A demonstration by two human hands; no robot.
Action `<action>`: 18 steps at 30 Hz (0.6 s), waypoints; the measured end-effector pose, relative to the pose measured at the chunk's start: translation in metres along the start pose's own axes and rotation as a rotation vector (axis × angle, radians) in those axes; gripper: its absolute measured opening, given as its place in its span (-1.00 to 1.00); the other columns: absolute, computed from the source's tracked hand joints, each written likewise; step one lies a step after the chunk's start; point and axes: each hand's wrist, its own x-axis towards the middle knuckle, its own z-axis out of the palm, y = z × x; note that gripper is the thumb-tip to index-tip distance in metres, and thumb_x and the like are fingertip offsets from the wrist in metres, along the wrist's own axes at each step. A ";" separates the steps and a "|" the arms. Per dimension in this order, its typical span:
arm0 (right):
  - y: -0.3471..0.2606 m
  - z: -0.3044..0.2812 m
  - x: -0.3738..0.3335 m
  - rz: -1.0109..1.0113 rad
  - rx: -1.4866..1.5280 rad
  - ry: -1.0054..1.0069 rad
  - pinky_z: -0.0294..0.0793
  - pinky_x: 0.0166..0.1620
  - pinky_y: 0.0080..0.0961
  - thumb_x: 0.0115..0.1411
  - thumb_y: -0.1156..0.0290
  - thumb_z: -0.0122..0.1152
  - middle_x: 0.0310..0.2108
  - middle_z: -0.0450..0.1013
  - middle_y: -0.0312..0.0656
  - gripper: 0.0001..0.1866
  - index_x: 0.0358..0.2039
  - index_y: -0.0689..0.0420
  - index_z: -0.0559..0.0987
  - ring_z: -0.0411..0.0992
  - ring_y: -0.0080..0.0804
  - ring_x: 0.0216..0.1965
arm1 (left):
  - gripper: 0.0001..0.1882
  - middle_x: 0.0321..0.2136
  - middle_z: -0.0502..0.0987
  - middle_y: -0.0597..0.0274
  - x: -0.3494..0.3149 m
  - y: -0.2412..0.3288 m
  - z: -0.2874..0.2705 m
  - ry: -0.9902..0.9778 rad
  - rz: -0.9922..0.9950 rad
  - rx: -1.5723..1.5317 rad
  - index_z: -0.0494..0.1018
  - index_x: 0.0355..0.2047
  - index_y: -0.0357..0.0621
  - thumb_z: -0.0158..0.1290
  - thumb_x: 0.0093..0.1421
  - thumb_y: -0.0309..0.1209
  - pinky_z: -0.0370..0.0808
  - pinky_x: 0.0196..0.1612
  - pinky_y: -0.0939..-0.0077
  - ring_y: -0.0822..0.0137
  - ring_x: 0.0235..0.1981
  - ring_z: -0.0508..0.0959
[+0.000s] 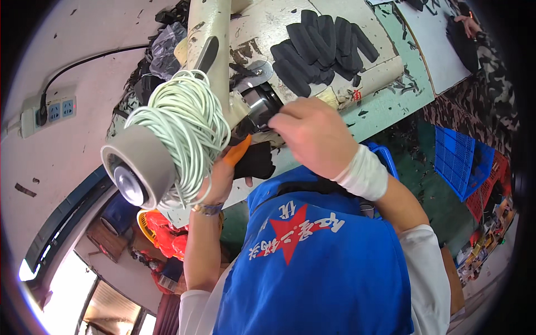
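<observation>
My left hand (219, 181), partly hidden behind a coil of pale green cable, is closed on a black cloth piece (254, 161). An orange cover (238, 151) sits on one of its digits. My right hand (318, 131), with a white wrap at the wrist, reaches in from the right. Its fingers are pinched together against the shiny black and metal head (260, 105) of a cream machine (211, 33); what lies between the fingertips is hidden. Just beyond it, several black folded cloth pieces (321, 47) are heaped on the machine's table.
A grey-white lamp (139, 166) and the cable coil (178, 125) hang in front at left. A wall socket (60, 110) has a black plug. At far right, another person's hand (468, 25) is by black cloth. Blue (455, 162) and red crates stand on the floor.
</observation>
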 end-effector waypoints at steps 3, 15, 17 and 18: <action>0.007 -0.009 -0.009 0.106 0.126 0.090 0.47 -0.31 -0.32 -0.02 0.53 0.28 -0.43 0.50 -0.10 -0.85 -0.37 0.19 0.58 0.47 -0.11 -0.39 | -0.72 -0.33 0.60 -0.05 -0.010 -0.001 -0.014 0.006 -0.005 -0.096 0.46 -0.15 -0.49 0.01 0.24 -0.46 0.56 -0.61 0.49 0.25 -0.45 0.64; 0.002 -0.018 0.004 0.137 0.148 0.177 0.47 -0.29 -0.34 -0.03 0.59 0.29 -0.40 0.51 -0.11 -0.81 -0.34 0.23 0.59 0.46 -0.13 -0.38 | -0.70 -0.48 0.58 0.01 -0.005 -0.003 -0.020 -0.027 -0.054 -0.239 0.47 -0.26 -0.46 0.04 0.24 -0.36 0.47 -0.72 0.54 0.30 -0.63 0.57; 0.018 -0.033 0.012 0.030 -0.075 0.435 0.48 -0.29 -0.35 -0.04 0.58 0.31 -0.36 0.52 -0.09 -0.80 -0.34 0.24 0.58 0.48 -0.13 -0.37 | -0.70 -0.33 0.58 -0.08 -0.008 -0.014 -0.034 -0.033 0.107 -0.075 0.46 -0.20 -0.48 0.07 0.20 -0.42 0.63 -0.49 0.41 0.22 -0.42 0.64; 0.029 -0.040 0.017 -0.017 -0.209 0.544 0.48 -0.29 -0.36 -0.06 0.57 0.33 -0.36 0.52 -0.09 -0.79 -0.34 0.23 0.58 0.48 -0.14 -0.36 | -0.70 -0.26 0.58 -0.07 -0.005 -0.009 -0.039 -0.123 -0.007 -0.103 0.46 -0.16 -0.48 0.08 0.19 -0.44 0.66 -0.33 0.30 0.18 -0.29 0.64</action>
